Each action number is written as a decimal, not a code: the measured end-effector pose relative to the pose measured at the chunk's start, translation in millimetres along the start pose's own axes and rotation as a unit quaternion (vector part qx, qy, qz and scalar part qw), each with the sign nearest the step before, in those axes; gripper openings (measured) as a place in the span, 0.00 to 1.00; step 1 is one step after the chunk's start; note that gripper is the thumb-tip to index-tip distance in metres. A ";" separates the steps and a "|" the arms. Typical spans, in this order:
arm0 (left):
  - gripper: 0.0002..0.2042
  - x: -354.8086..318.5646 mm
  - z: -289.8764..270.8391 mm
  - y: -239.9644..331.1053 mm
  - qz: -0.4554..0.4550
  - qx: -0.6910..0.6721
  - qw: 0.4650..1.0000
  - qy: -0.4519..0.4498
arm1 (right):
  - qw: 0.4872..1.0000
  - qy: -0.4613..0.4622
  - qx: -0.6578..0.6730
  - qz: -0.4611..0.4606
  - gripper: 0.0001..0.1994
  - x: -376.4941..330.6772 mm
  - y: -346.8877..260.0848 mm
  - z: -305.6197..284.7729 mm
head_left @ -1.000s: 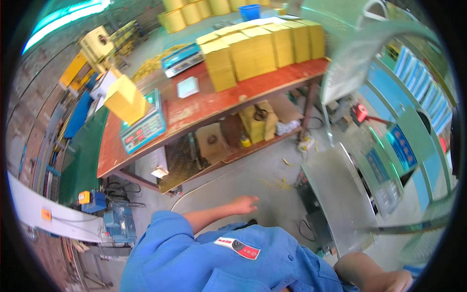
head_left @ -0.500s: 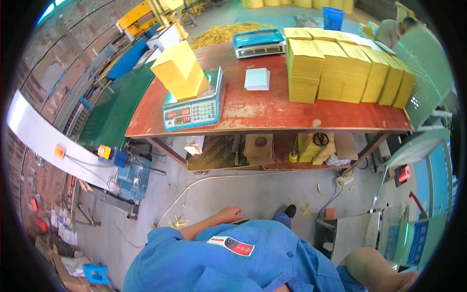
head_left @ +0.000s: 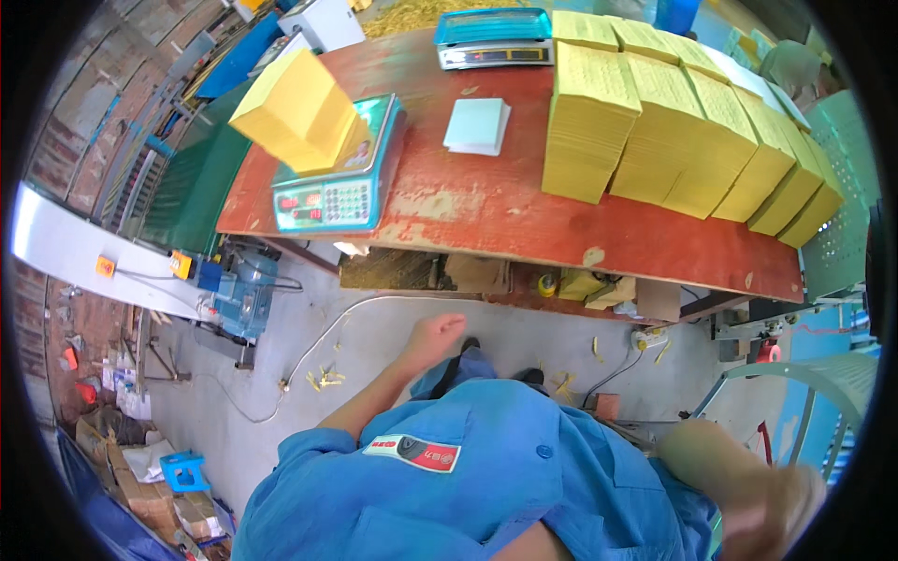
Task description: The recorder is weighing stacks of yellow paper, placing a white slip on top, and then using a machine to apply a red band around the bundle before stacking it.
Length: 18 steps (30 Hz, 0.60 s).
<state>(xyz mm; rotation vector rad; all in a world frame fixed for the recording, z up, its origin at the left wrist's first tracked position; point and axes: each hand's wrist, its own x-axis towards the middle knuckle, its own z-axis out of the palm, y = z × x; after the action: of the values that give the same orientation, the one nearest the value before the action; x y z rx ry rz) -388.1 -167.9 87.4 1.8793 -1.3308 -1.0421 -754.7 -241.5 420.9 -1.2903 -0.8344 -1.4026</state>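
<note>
My left hand (head_left: 435, 340) hangs in front of my body over the floor, short of the red table (head_left: 449, 201). Its fingers look loosely curled, and nothing shows in them. My right hand (head_left: 781, 514) is low at the far right, smeared by motion, so its fingers cannot be read. Neither hand touches anything on the table. A tall stack of yellow paper (head_left: 297, 110) sits on a blue and white digital scale (head_left: 323, 204) at the table's left. A small pile of pale sheets (head_left: 475, 126) lies to the right of that scale.
Several yellow paper stacks (head_left: 591, 122) stand in rows on the table's right. Behind is a second scale (head_left: 496, 42) with a blue tray. A green conveyor belt (head_left: 192, 192) runs along the left. A metal chair (head_left: 832, 393) stands right; a white cable (head_left: 360, 302) crosses the floor.
The table and its stacks appear nearer. My left hand has risen and come forward from my waist. My right hand has swung, now blurred and more in view.
</note>
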 end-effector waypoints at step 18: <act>0.44 374.9 -82.9 133.3 0.089 0.332 0.917 0.201 | 0.668 0.406 -0.173 0.599 0.07 -186.7 277.9 -95.5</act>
<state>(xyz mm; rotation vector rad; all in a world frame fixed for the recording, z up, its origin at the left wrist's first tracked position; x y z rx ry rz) -309.8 -562.7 144.1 2.2202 -1.6785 -0.0689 -530.0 -360.0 182.7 -0.9161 0.8690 -0.7971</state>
